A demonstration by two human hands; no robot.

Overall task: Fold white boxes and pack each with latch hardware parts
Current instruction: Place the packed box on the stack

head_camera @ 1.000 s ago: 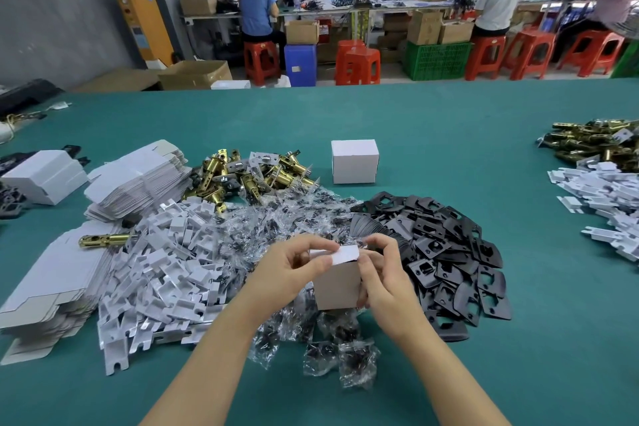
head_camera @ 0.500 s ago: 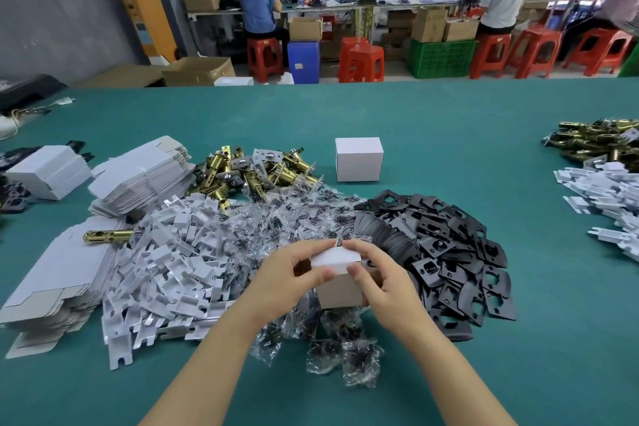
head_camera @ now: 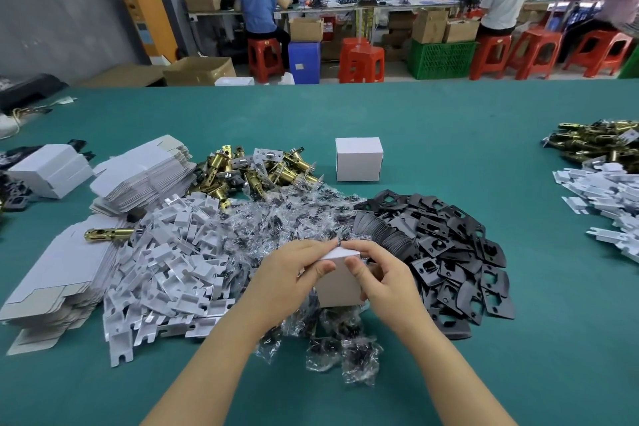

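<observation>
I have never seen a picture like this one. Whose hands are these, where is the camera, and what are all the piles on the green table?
There is no machine here. The camera sits on a person's head and looks forward and down, so the two arms at the bottom are that person's own.

The left hand and the right hand together hold a small white box, with the fingers at its top flap.

On the green table lie the supplies: stacks of flat unfolded boxes, brass latch parts, white plastic pieces, small clear bags with dark contents, and black metal plates. One closed white box stands farther away. More brass and white parts lie at the right edge.

Behind the table, other workers sit on red stools.
</observation>
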